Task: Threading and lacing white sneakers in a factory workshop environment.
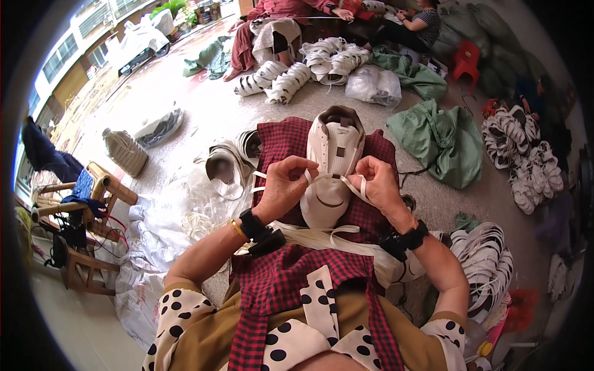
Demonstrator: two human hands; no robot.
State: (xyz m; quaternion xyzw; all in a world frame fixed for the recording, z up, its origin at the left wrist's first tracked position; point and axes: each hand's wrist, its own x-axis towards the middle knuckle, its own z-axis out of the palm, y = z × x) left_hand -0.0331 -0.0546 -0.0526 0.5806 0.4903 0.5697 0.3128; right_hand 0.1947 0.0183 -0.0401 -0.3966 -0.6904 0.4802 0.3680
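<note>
A beige sneaker (pixel 325 206) rests on my lap over a red-and-black checked cloth (pixel 286 137), its toe toward me and its heel away. My left hand (pixel 283 185) is closed in a pinch on a white shoelace (pixel 307 177) at the shoe's left side. On the other side, my right hand (pixel 380 188) pinches the lace too, and a loop hangs below its fingers. The lace crosses the shoe at the lowest eyelets, just above the toe. More pale laces (pixel 337 240) lie across my lap, near my wrists.
Beige shoes (pixel 224 168) stand left of my lap beside clear plastic sheeting (pixel 151 238). A green sack (pixel 440 141) lies to the right, near bundled white shoe parts (pixel 484 263). A bamboo chair (pixel 93 191) stands far left. Two people sit at the back among more bundles (pixel 334 59).
</note>
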